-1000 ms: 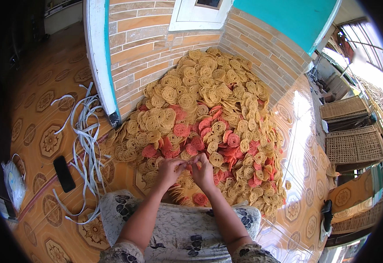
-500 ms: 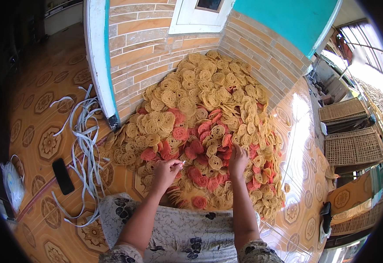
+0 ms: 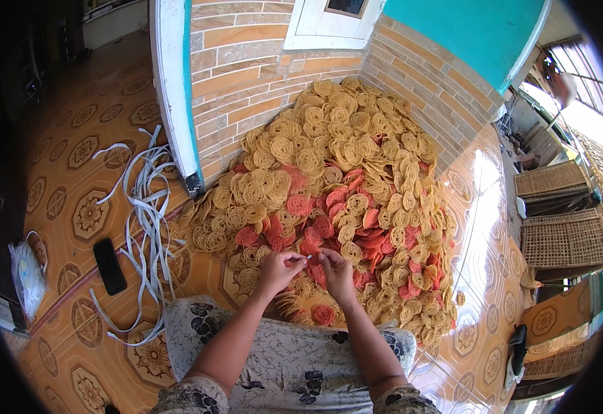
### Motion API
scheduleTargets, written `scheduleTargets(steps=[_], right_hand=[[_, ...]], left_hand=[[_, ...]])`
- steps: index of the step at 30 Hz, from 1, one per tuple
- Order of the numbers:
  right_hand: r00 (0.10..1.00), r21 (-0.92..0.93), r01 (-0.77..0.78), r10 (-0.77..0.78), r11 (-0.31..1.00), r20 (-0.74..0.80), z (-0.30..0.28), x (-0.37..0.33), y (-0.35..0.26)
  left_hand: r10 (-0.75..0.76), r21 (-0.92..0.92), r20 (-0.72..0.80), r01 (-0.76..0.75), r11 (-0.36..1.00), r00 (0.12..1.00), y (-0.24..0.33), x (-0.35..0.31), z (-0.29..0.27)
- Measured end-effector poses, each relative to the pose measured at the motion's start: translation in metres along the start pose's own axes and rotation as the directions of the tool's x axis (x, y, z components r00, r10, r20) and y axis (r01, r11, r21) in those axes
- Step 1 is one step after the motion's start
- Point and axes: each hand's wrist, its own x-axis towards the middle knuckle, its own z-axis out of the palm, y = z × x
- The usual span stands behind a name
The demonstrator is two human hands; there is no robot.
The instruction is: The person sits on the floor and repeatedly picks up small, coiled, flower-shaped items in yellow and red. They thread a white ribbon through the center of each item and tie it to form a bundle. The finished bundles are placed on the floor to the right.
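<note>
Tiled floor (image 3: 479,265) gleaming at three o'clock, left hand (image 3: 278,274) is pinching a white piece (image 3: 309,257); right hand (image 3: 337,275), grip unclear.

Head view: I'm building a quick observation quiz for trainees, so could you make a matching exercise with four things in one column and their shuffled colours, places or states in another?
Column one
1. Phone
2. Strips
3. Pile of coiled discs
4. Left hand

Column two
A. Pinching a small pale thing
B. Tan and coral, heaped in the corner of the wall
C. Black, lying flat on the tiled floor
D. Whitish, in a loose tangle

Pairs: 1-C, 2-D, 3-B, 4-A
</note>
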Motion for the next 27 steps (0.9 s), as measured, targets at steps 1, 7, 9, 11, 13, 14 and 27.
scheduleTargets(steps=[1,7,9,11,13,14,27], right_hand=[[0.997,-0.082,0.07,-0.071,0.994,-0.004,0.0,-0.002,-0.004],[0.948,-0.366,0.314,-0.313,0.876,0.064,0.0,-0.009,-0.022],[0.994,-0.172,0.111,-0.112,0.979,0.003,0.0,-0.008,-0.025],[0.98,-0.227,0.195,-0.196,0.954,0.021,0.0,-0.006,-0.026],[0.961,-0.303,0.275,-0.273,0.912,0.05,0.0,-0.004,-0.027],[0.949,-0.349,0.313,-0.307,0.883,0.074,0.001,-0.003,-0.028],[0.954,-0.186,0.299,-0.286,0.936,0.093,0.012,-0.001,-0.026]], left_hand=[[-0.009,-0.01,-0.001,0.009,1.0,1.0,0.0,0.0,0.0],[-0.023,0.048,-0.018,0.024,0.999,1.0,-0.004,0.002,0.0],[-0.013,0.06,-0.021,0.015,0.998,1.0,-0.007,0.003,0.0],[0.001,0.069,-0.009,0.0,0.998,1.0,-0.009,0.003,-0.001],[0.04,0.123,0.033,-0.044,0.991,0.999,-0.007,0.003,-0.002],[0.058,0.171,0.043,-0.064,0.983,0.997,-0.006,0.003,-0.003],[0.269,0.432,0.078,-0.276,0.859,0.96,0.006,-0.008,-0.028]])
